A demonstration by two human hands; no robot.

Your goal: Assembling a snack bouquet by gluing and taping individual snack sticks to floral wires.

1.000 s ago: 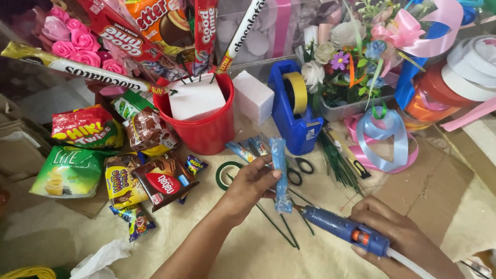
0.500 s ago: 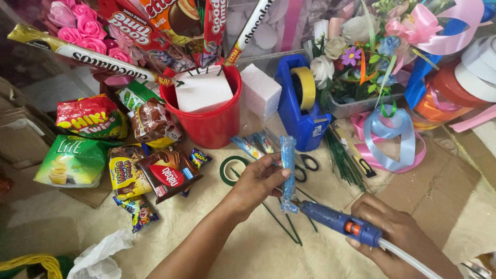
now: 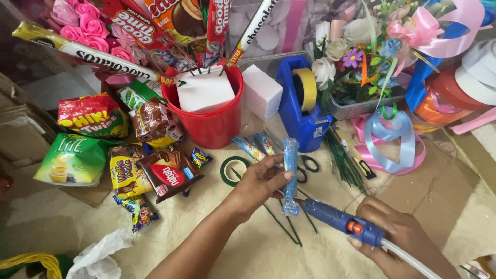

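Note:
My left hand [image 3: 260, 182] grips a slim blue-wrapped snack stick [image 3: 290, 170], held upright over the table. My right hand [image 3: 399, 236] holds a blue glue gun [image 3: 341, 221], its nozzle touching the lower end of the wrapper. Thin green floral wires [image 3: 283, 222] lie on the table under both hands. A roll of green floral tape [image 3: 230, 169] sits just left of my left hand, and two more blue snack sticks [image 3: 253, 145] lie behind it.
A red bucket [image 3: 212, 124] holds white foam with snack packs on sticks. Loose snack packets [image 3: 124, 160] lie at the left. A blue tape dispenser [image 3: 302, 106], black scissors [image 3: 309, 166], ribbons [image 3: 387, 139] and artificial flowers [image 3: 351, 51] crowd the back right.
The camera view has shifted slightly, and my left hand has tilted the wrapped stick more upright. The glue gun's nozzle has come up against the stick's lower end.

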